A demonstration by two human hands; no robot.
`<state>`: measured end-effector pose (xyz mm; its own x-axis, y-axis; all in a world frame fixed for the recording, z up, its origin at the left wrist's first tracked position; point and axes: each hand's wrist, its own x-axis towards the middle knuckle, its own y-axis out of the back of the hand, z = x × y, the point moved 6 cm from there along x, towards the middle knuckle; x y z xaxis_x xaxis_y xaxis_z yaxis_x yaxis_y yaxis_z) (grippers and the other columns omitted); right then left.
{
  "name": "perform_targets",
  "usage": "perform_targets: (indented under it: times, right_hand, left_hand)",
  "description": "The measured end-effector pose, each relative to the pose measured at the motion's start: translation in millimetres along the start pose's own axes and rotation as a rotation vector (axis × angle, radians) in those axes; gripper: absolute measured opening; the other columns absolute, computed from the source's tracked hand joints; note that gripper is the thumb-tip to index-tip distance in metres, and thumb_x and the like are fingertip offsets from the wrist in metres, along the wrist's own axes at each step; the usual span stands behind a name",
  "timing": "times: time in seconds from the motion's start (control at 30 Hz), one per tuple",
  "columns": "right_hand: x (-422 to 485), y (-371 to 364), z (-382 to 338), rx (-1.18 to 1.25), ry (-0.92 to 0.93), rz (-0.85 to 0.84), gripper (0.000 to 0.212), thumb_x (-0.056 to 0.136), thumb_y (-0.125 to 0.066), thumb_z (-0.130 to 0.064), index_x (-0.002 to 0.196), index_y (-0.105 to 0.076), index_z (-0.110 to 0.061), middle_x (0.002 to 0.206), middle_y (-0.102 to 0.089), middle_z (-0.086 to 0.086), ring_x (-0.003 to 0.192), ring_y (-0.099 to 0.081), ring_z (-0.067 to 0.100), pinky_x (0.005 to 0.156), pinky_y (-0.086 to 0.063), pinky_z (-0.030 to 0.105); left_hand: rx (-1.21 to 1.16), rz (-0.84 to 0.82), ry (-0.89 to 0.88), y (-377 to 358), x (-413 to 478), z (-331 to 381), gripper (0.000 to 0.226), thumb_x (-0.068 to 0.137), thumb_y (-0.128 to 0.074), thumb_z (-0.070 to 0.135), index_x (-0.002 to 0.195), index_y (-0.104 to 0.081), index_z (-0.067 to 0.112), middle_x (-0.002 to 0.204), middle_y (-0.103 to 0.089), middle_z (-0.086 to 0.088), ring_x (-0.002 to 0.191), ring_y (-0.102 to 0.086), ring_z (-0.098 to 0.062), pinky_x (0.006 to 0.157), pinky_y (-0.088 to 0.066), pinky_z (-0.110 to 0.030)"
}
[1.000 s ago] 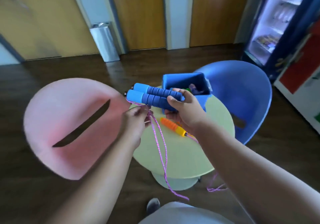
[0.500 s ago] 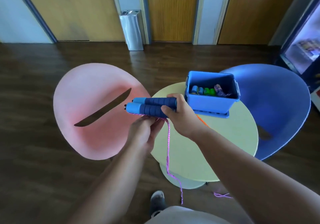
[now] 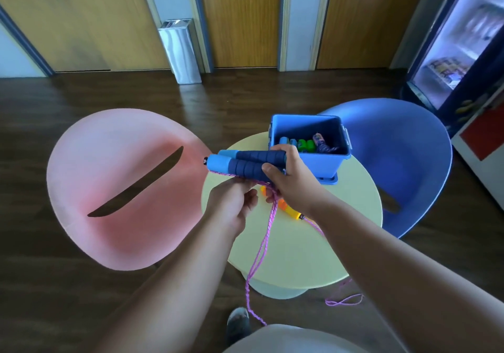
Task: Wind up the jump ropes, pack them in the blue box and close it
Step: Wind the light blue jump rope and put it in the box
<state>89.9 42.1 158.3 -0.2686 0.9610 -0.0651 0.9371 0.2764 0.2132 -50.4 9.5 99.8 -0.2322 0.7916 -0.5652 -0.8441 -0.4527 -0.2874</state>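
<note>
While the right hand (image 3: 289, 181) grips the blue handles (image 3: 242, 163), the left hand (image 3: 231, 202), pinching the pink cord (image 3: 266, 241), has shifted right beneath them. Winding barely begun; blue box (image 3: 321, 166) open

Both bare forearms reached up from the bottom of the head view and met over the middle. The right hand (image 3: 291, 181) came in from the lower right with the wrist nearly straight. Its fingers wrapped over the far ends of the two blue foam jump-rope handles (image 3: 242, 163), which lay side by side and roughly level, and the thumb (image 3: 268, 168) pressed on the near one. The left hand (image 3: 233, 205) sat just below and to the left, knuckles up and fingers curled inward (their tips were hidden). It pinched the pink braided cord (image 3: 268, 227) right under the handles, nearly touching the right hand.
</note>
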Motion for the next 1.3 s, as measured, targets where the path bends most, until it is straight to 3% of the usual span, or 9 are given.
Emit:
perform_targets:
  times: [0.17,0.27,0.4,0.5,0.63,0.83,1.07,1.2,1.3]
  right_hand:
    - [10,10,14,0.232,-0.052,0.073,0.024,0.104,-0.054,-0.021,0.125,-0.042,-0.021,0.080,-0.057,0.014,0.055,-0.050,0.021,0.056,-0.047,0.033]
    - [11,10,17,0.254,-0.048,0.051,0.022,0.104,-0.053,-0.019,0.123,-0.044,-0.023,0.080,-0.056,0.015,0.057,-0.049,0.023,0.057,-0.046,0.036]
    - [10,10,17,0.272,-0.041,-0.003,0.017,0.105,-0.052,-0.018,0.119,-0.047,-0.026,0.087,-0.056,0.020,0.063,-0.046,0.027,0.060,-0.044,0.039]
    - [10,14,17,0.306,-0.044,-0.045,0.015,0.104,-0.051,-0.017,0.114,-0.050,-0.029,0.090,-0.054,0.022,0.066,-0.043,0.031,0.062,-0.040,0.042]
    - [11,18,16,0.298,-0.062,-0.084,0.015,0.106,-0.048,-0.015,0.112,-0.050,-0.028,0.092,-0.048,0.020,0.066,-0.041,0.032,0.058,-0.038,0.039]
    - [14,18,12,0.302,-0.097,-0.081,0.012,0.108,-0.044,-0.017,0.108,-0.052,-0.025,0.097,-0.051,0.016,0.065,-0.051,0.030,0.051,-0.041,0.032]
    - [23,25,7,0.495,-0.210,-0.317,0.017,0.096,-0.062,-0.005,0.097,-0.060,-0.021,0.106,-0.058,0.019,0.075,-0.058,0.034,0.072,-0.052,0.042]
    - [34,26,7,0.529,-0.267,-0.265,0.025,0.094,-0.059,0.005,0.089,-0.059,-0.020,0.098,-0.056,0.017,0.064,-0.056,0.028,0.059,-0.049,0.033]
    - [42,21,6,0.570,-0.234,-0.193,0.026,0.097,-0.054,0.006,0.092,-0.057,-0.019,0.100,-0.053,0.017,0.062,-0.053,0.024,0.057,-0.043,0.032]
  left_hand:
    - [-0.066,-0.104,-0.006,-18,-6,10,0.015,0.096,-0.061,0.003,0.106,-0.072,0.004,0.097,-0.075,-0.012,0.079,-0.070,-0.019,0.067,-0.060,-0.026]
    - [-0.128,-0.090,-0.109,-18,-11,23,0.023,0.099,-0.058,0.012,0.122,-0.063,0.010,0.102,-0.070,-0.015,0.072,-0.074,-0.026,0.069,-0.062,-0.037]
    - [0.067,0.061,-0.327,-4,-14,49,0.048,0.101,-0.064,0.030,0.140,-0.039,0.037,0.119,-0.061,-0.002,0.069,-0.076,-0.034,0.064,-0.063,-0.041]
    - [0.224,0.042,-0.356,8,-9,62,0.045,0.100,-0.065,0.032,0.142,-0.048,0.035,0.126,-0.063,-0.005,0.075,-0.078,-0.034,0.058,-0.061,-0.039]
    - [0.309,-0.113,-0.306,12,-1,71,0.032,0.096,-0.071,0.019,0.127,-0.065,0.026,0.125,-0.066,-0.014,0.072,-0.075,-0.032,0.054,-0.059,-0.034]
    - [0.331,-0.136,-0.375,3,11,81,0.017,0.099,-0.067,0.012,0.109,-0.065,0.025,0.127,-0.061,-0.018,0.079,-0.072,-0.030,0.058,-0.060,-0.034]
    - [0.395,-0.275,-0.432,-5,21,97,0.018,0.100,-0.064,0.010,0.112,-0.062,0.024,0.118,-0.062,-0.018,0.068,-0.069,-0.030,0.054,-0.056,-0.030]
    - [0.417,-0.345,-0.455,-8,32,104,0.019,0.102,-0.062,0.011,0.116,-0.062,0.023,0.117,-0.063,-0.014,0.071,-0.071,-0.028,0.058,-0.058,-0.032]
    - [0.329,-0.365,-0.464,-5,48,104,0.026,0.107,-0.054,0.029,0.132,-0.056,0.023,0.120,-0.063,-0.010,0.076,-0.073,-0.026,0.064,-0.061,-0.037]
